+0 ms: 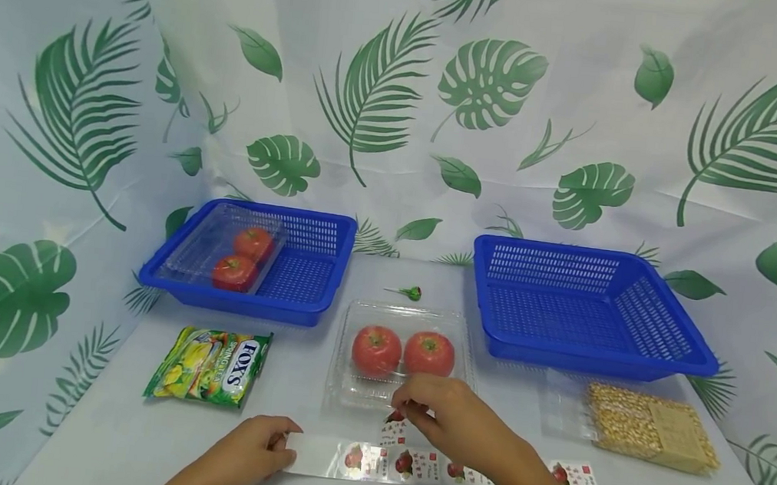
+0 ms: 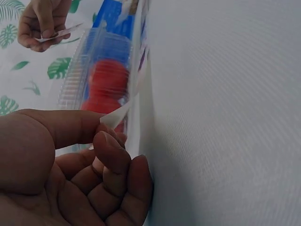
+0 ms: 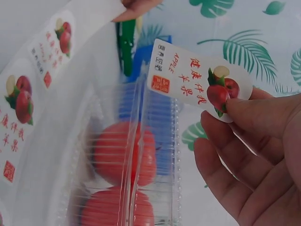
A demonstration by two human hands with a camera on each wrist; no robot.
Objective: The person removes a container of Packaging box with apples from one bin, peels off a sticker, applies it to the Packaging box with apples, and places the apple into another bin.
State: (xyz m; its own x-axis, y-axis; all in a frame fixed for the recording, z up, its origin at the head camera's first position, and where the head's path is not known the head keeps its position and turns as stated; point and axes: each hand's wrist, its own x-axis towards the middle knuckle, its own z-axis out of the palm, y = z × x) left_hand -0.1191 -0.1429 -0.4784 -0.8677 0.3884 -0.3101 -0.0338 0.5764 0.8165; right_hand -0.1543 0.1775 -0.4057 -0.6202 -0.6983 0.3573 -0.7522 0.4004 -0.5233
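Observation:
My right hand (image 1: 445, 421) pinches one apple sticker (image 3: 200, 80) by its rounded end, thumb over the printed apples. It hovers just in front of a clear plastic box (image 1: 345, 346) that holds two red apples (image 1: 377, 351). Between the thumb and fingers of my left hand (image 1: 252, 450) is the bare left end of a sticker strip (image 1: 314, 455). The strip lies along the table's front, with more printed apple stickers on its right part, and my right forearm hides some of them. In the left wrist view the pinched end of the strip rises off the table.
A blue basket (image 1: 244, 307) at the back left holds another clear box with two apples. A second blue basket (image 1: 593, 360) stands at the back right. A candy bag (image 1: 211, 366) lies left, a corn kernel pack (image 1: 653, 427) right, and a small green-and-red item (image 1: 413, 293) behind the box.

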